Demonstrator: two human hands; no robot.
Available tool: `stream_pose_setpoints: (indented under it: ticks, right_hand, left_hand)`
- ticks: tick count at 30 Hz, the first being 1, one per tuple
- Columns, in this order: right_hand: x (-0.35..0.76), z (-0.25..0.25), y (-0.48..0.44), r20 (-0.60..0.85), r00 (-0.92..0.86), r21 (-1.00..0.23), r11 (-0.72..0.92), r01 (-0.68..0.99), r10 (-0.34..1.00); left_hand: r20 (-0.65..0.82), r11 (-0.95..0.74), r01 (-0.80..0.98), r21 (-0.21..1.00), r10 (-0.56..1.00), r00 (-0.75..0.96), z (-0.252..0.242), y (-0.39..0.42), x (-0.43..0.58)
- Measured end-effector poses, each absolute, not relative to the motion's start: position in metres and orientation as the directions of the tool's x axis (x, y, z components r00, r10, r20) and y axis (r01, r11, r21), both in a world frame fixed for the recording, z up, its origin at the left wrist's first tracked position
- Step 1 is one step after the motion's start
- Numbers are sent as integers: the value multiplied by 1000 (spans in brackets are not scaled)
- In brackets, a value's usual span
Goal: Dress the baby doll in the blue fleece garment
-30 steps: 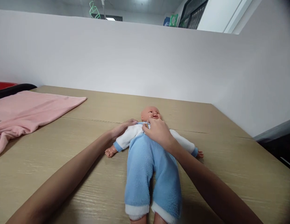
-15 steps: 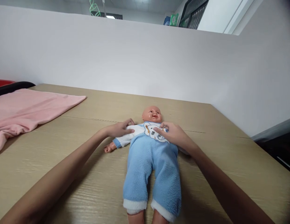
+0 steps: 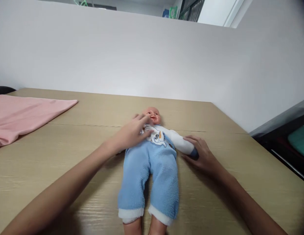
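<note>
At mid-bench point(image 3: 68, 156), the baby doll point(image 3: 152, 153) lies face up. The left hand point(image 3: 132, 132) rests flat and open on its chest; the right hand point(image 3: 203, 156) is half-closed round the sleeve cuff point(image 3: 191, 150). Risk: a tug there could skew the doll, since it is only lightly pinned. The pink cloth point(image 3: 24, 112) lies at the left edge, well apart and obstructing nothing.

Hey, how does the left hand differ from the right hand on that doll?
The left hand lies on the chest of the doll, fingers stretched toward its chin. The right hand sits out to the side, curled around the cuff end of the white sleeve. The left hand is open and flat; the right hand is closed in a grip. Both touch the doll, which lies face up on the table.
</note>
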State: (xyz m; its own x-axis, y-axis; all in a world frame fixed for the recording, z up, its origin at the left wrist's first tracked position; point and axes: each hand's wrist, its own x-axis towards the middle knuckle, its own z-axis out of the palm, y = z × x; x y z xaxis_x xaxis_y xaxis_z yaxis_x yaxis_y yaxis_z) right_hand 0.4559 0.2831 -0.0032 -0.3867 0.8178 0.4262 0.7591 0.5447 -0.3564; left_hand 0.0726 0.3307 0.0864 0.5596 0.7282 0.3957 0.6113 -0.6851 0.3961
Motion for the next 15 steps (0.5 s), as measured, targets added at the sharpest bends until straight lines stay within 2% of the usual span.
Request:
stream_pose_setpoints:
  ticks: [3,5,7,9,11,15]
  right_hand:
    - [471,-3,284,324,-317,-505,447,738,891]
    - [473,-4,284,244,-259,-630,356,690,935]
    - [471,-5,284,191,-179,-766,260,588,965]
    - [467,-4,285,199,-44,-859,196,472,979]
    - [460,1,289,248,89,-903,197,383,965]
    - [434,22,300,316,150,-925,270,268,937]
  left_hand:
    - [325,-807,541,237,590,739,86,331,123]
    - [214,-817,555,158,577,788,78,339,146]
    - [159,-810,571,134,586,794,69,348,158]
    - [164,-806,570,158,591,790,62,355,160]
    - [191,-810,547,212,584,789,58,359,158]
    - [263,-841,403,360,506,822,56,361,148]
